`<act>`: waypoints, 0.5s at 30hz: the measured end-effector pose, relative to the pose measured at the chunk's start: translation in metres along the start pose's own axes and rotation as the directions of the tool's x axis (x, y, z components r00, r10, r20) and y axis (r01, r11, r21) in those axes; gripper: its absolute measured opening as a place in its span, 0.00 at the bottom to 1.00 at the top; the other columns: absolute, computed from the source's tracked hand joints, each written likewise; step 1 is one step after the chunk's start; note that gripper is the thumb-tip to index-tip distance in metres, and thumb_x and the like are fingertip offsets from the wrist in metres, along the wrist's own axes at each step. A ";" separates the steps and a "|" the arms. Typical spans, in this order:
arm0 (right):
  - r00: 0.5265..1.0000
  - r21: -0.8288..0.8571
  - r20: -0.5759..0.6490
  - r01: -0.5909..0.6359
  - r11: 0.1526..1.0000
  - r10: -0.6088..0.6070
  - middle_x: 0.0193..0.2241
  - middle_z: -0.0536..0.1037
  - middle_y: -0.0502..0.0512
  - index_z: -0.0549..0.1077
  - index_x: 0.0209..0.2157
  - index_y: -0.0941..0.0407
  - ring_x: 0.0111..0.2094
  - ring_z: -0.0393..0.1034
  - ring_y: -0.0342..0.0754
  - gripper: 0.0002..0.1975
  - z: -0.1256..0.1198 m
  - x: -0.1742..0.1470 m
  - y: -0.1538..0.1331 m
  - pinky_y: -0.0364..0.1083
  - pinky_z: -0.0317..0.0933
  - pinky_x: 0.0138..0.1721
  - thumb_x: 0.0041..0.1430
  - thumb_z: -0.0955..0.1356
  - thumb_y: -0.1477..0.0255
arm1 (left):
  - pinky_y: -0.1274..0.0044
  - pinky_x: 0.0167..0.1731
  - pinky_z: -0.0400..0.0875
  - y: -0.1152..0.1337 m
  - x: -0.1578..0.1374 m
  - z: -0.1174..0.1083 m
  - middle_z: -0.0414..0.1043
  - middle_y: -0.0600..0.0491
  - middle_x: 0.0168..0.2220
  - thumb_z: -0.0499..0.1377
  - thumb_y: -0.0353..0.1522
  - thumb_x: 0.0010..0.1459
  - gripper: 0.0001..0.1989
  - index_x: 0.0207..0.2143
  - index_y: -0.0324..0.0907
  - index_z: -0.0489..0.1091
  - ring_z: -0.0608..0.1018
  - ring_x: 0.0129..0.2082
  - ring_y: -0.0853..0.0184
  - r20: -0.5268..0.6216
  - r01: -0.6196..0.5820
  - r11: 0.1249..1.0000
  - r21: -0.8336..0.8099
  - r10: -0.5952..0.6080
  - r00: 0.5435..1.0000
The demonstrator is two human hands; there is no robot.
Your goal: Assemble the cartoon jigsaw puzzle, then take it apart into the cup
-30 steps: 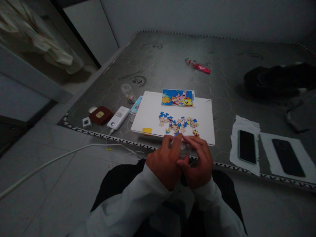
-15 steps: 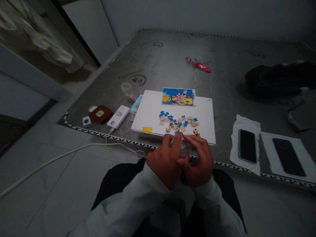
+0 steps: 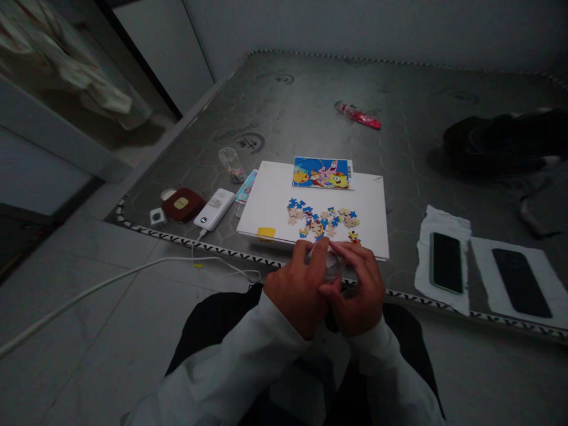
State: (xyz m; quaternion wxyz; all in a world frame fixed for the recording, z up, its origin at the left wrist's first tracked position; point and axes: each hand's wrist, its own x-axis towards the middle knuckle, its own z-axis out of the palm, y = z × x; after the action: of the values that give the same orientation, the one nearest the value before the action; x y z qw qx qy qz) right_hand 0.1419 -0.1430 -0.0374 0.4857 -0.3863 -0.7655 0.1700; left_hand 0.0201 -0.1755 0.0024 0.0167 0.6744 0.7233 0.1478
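Both of my hands are wrapped around a clear plastic container [image 3: 333,266] at the near edge of the white box. My left hand [image 3: 299,284] grips it from the left, fingers bent over its top. My right hand [image 3: 361,290] closes on its right side, thumb underneath. Much of the container is hidden by my fingers. Just beyond lies a heap of loose jigsaw pieces [image 3: 322,221], blue, yellow and beige, on the white box [image 3: 270,195]. A cartoon picture card [image 3: 322,173] rests at the box's far edge.
To the left are a clear tube [image 3: 231,165] with small bits, a white power bank [image 3: 215,210] on a cable and a brown case [image 3: 183,204]. At right, two phones [image 3: 446,263] lie on white paper. A red wrapper [image 3: 358,115] sits farther back.
My hands keep the same hold on the clear container. The whole view has shifted very slightly; the pieces, card and box stay in place.
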 end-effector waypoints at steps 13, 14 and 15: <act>1.000 -0.032 -0.001 0.014 0.999 -0.014 0.52 0.70 0.63 0.67 0.59 0.54 0.53 0.66 0.57 0.37 -0.004 -0.004 0.002 0.57 0.66 0.50 0.57 0.65 0.44 | 0.76 0.18 0.67 -0.003 -0.001 0.005 0.74 0.48 0.48 0.56 0.47 0.61 0.26 0.59 0.48 0.62 0.79 0.27 0.65 0.022 -0.022 0.998 -0.063 0.024 0.999; 1.000 -0.045 -0.003 0.018 0.999 -0.018 0.55 0.67 0.64 0.66 0.60 0.53 0.55 0.64 0.59 0.39 -0.005 -0.005 0.002 0.58 0.66 0.51 0.56 0.63 0.42 | 0.76 0.18 0.67 -0.003 -0.001 0.005 0.74 0.48 0.48 0.56 0.46 0.61 0.26 0.59 0.47 0.62 0.80 0.27 0.64 0.038 -0.026 0.998 -0.056 0.028 0.999; 1.000 -0.059 0.007 0.030 0.998 -0.030 0.58 0.63 0.64 0.66 0.61 0.52 0.58 0.62 0.60 0.39 -0.006 -0.005 0.003 0.59 0.65 0.51 0.57 0.61 0.41 | 0.76 0.18 0.66 -0.004 -0.001 0.005 0.73 0.48 0.48 0.57 0.46 0.61 0.27 0.59 0.47 0.62 0.80 0.27 0.64 0.060 -0.034 0.998 -0.052 0.037 0.998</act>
State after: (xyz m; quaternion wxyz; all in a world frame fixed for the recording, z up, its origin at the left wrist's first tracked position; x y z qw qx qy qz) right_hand 0.1493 -0.1457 -0.0398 0.4742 -0.3885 -0.7774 0.1410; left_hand 0.0178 -0.1756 -0.0032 0.0532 0.6905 0.7065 0.1460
